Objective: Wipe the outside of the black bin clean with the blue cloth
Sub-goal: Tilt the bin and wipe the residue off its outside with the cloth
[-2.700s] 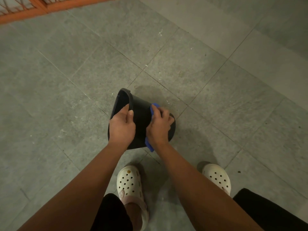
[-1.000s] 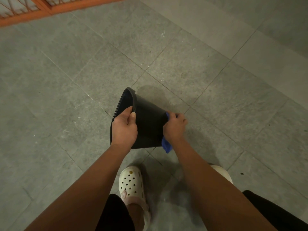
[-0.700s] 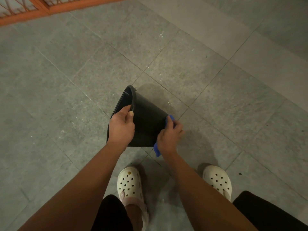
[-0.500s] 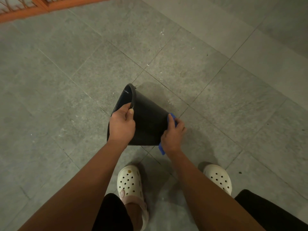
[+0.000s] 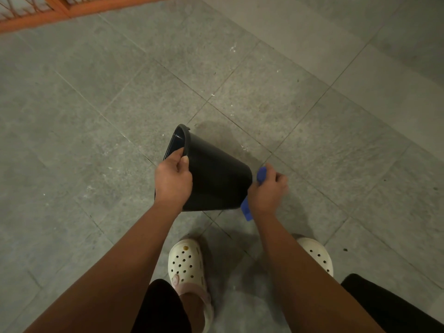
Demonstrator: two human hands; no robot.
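The black bin (image 5: 216,179) is tipped on its side above the grey floor, its open mouth facing left and its base to the right. My left hand (image 5: 172,181) grips the bin's rim, thumb over the outer wall. My right hand (image 5: 268,192) is closed around the blue cloth (image 5: 247,209) at the bin's base end. Cloth ends stick out above and below the fist. The bin's base face is hidden behind my right hand.
Grey stone floor tiles (image 5: 264,92) spread all around. My two feet in white perforated clogs (image 5: 186,263) stand just below the bin. An orange railing (image 5: 36,15) runs along the top left corner.
My right hand with the cloth has slid rightwards along the bin's side, from its middle to the base end. My left hand has kept its grip on the rim.
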